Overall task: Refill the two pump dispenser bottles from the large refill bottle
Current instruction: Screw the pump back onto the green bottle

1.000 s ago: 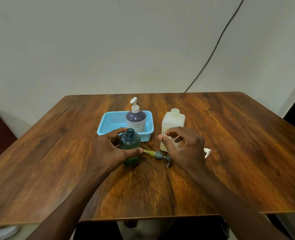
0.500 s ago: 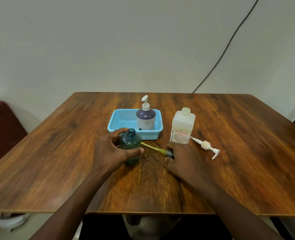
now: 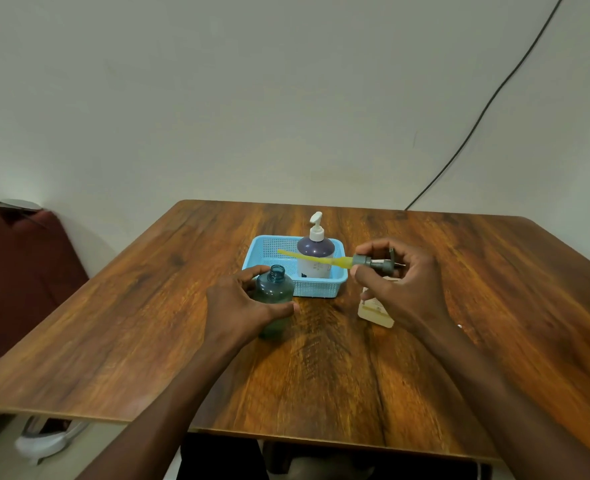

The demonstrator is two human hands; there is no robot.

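Note:
My left hand [image 3: 241, 306] grips a teal dispenser bottle [image 3: 275, 289] that stands upright on the wooden table [image 3: 321, 368] with its neck uncapped. My right hand [image 3: 400, 285] holds a grey pump head [image 3: 373, 263] lifted above the table, its yellow dip tube [image 3: 314, 259] pointing left over the basket. A purple pump bottle [image 3: 315, 252] with a white pump stands in the blue basket [image 3: 321, 289]. The large white refill bottle [image 3: 374, 311] stands behind my right hand, mostly hidden.
The blue basket sits at the table's middle, just behind the teal bottle. A dark red seat [image 3: 20, 268] is at the left of the table. A black cable [image 3: 487, 109] runs down the wall at the right.
My right hand picked the grey pump off the table and raised it, tube pointing left. The camera view shifted; the white pump on the table is no longer seen. My left hand kept its grip.

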